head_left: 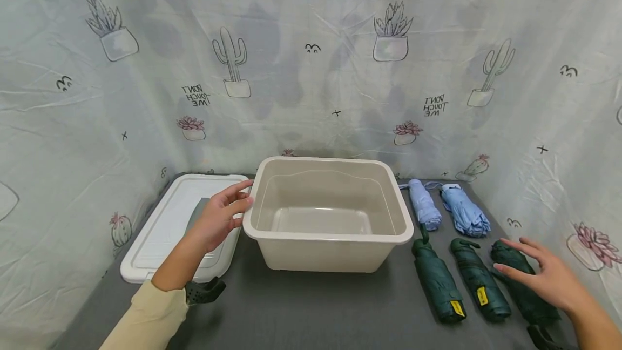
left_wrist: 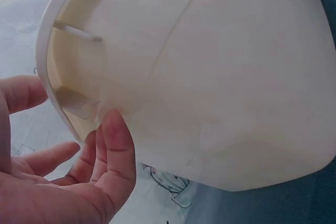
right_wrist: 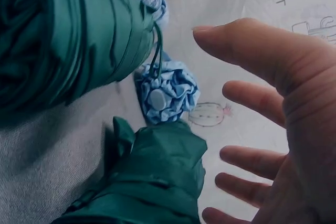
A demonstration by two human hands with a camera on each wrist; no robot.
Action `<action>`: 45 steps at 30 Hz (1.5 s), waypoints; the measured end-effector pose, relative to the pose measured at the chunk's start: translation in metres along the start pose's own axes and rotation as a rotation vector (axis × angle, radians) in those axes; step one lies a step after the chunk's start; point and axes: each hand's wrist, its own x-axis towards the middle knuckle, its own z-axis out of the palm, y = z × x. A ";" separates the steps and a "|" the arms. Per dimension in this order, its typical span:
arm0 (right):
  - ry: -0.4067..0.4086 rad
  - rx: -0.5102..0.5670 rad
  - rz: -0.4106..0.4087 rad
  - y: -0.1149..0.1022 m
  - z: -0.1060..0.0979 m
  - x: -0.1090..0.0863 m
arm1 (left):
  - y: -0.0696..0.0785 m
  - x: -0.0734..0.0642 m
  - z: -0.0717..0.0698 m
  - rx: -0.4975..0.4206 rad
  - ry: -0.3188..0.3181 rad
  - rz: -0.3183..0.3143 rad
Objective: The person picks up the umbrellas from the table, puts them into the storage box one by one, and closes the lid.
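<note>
A beige plastic bin [head_left: 320,255] stands upright in the middle of the table. My left hand [head_left: 224,217] is at the bin's left rim, its thumb and fingertips right at the edge and its fingers loosely bent. In the left wrist view the bin's wall [left_wrist: 226,87] fills most of the picture, beside that hand [left_wrist: 79,177]. My right hand [head_left: 551,274], fingers spread and thumb apart, is over the rightmost folded green umbrella [head_left: 529,298]. In the right wrist view this hand [right_wrist: 294,129] has nothing between its fingers, and a green umbrella [right_wrist: 157,171] lies alongside.
Two more folded green umbrellas [head_left: 437,282] [head_left: 481,280] with yellow tags lie right of the bin. Behind them are two folded blue umbrellas [head_left: 425,207] [head_left: 465,212]. A white lid [head_left: 165,215] lies at the left. Patterned cloth [head_left: 311,80] encloses the grey table [head_left: 311,312].
</note>
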 end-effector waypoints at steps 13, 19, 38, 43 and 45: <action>-0.095 0.000 -0.010 0.013 0.005 0.002 | 0.001 0.002 -0.007 -0.135 -0.073 -0.043; -0.120 -0.050 0.038 0.020 0.006 0.004 | 0.002 0.002 -0.006 -0.137 -0.078 -0.038; -0.180 -0.013 0.023 0.034 0.007 0.008 | 0.004 0.004 -0.006 -0.159 -0.073 -0.023; -0.192 -0.001 0.003 0.037 0.006 0.009 | 0.004 0.005 -0.007 -0.166 -0.079 -0.018; -0.214 0.003 0.006 0.038 0.005 0.009 | 0.004 0.005 -0.008 -0.168 -0.082 -0.015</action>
